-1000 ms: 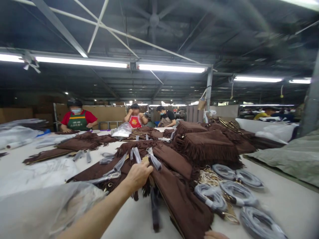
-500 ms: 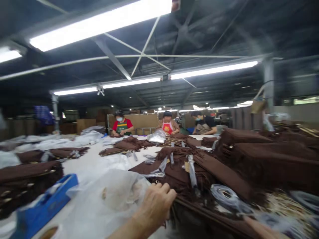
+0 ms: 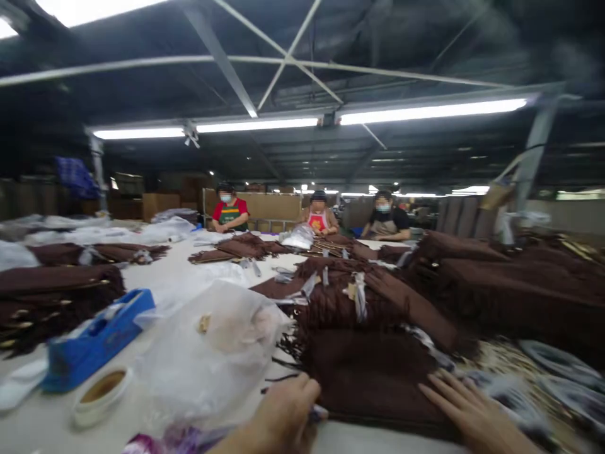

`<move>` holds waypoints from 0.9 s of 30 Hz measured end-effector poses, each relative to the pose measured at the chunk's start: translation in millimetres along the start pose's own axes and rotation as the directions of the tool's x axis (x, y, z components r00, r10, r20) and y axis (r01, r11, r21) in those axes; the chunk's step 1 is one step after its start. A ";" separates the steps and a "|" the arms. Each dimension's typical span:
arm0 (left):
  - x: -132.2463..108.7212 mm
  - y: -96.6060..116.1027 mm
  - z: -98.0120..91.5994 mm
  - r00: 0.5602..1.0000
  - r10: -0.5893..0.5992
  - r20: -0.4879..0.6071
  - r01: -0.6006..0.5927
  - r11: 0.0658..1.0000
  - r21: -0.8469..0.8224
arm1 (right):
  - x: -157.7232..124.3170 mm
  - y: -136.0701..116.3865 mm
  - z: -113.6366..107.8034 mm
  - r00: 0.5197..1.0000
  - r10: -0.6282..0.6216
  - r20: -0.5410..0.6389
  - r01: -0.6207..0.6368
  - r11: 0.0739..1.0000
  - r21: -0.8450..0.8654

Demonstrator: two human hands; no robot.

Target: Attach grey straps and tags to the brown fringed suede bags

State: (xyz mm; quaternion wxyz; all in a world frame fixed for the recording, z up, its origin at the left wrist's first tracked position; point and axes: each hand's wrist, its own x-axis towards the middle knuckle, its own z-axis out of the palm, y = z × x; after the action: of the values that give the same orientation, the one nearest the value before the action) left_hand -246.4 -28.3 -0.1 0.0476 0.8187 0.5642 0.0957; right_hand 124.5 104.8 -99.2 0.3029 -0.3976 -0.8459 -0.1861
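Observation:
A dark brown fabric piece (image 3: 373, 372) with fringe on its left side lies flat at the table's near edge. My left hand (image 3: 288, 410) is at its lower left corner, fingers curled closed. A small greyish tip (image 3: 319, 413) pokes out beside those fingers; what it belongs to is hidden. On the right edge of the brown piece rests my right hand (image 3: 472, 407), its fingers stretched out flat. Just left of the piece is a crumpled clear plastic bag (image 3: 212, 353). Behind it sit more fringed brown pieces (image 3: 350, 302) with plastic-wrapped parts on top.
A blue tape dispenser (image 3: 99, 343) and a tape roll (image 3: 101, 394) stand at left. Coiled plastic-wrapped straps (image 3: 560, 366) lie at right, below tall brown stacks (image 3: 520, 296). Several co-workers, one in a green apron (image 3: 231, 217), are across the white table (image 3: 179, 277).
The view has tilted down. The brown piece now lies flat in front of me. My left hand has come down to its left corner, and my right hand has come onto its right side.

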 end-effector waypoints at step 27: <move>-9.9 -7.0 -3.9 0.983 -0.049 -0.175 -0.060 0.822 -0.566 | 64.0 -235.8 -10.5 0.711 0.391 0.584 -0.586 -0.129 0.800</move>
State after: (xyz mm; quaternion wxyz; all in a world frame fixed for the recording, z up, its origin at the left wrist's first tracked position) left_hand -257.1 -35.1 1.4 0.2375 0.7565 0.5096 0.3341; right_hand -89.0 -10.1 -66.5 0.4641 -0.3923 -0.5505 0.5724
